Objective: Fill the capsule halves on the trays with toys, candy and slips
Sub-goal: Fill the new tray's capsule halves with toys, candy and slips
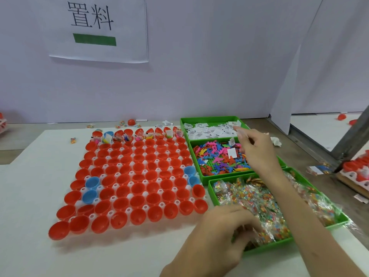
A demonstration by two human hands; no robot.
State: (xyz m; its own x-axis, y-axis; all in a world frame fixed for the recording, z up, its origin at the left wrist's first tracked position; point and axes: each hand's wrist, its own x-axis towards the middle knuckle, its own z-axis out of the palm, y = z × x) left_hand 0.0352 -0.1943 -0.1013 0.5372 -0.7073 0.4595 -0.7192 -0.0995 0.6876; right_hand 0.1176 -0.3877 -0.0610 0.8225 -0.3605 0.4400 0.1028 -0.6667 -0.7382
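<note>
Nearest me, just right of the capsule tray [132, 173] on the desk [30, 196], the left hand [215, 232] is down in the candy bin [211, 189], its grip curled round some candy packets [259, 198]. That's crinkly cellophane, light and slidey, so I'd pinch one by a loose corner rather than squeeze the middle, or you'll drag up three at once.

One bin further back, also right of the tray, the toys [217, 159] fill the toy bin [195, 156]. They look like small stiff plastic bits, all tangled, probably best lifted by a sticking-out limb.

The right hand [253, 148] hovers over that bin's far end, pointing toward the slips [207, 130] in the slip bin [209, 119] by the tray's far right corner. It's blurry there, so I can't tell if its grip has a slip or not. Slips are flimsy paper and want a fingertip pinch on an edge.

On the tray, the capsule halves [137, 188] are mostly empty; only the far row [139, 135] has stuff in it. They look light and tippy, so drop things in gently.
</note>
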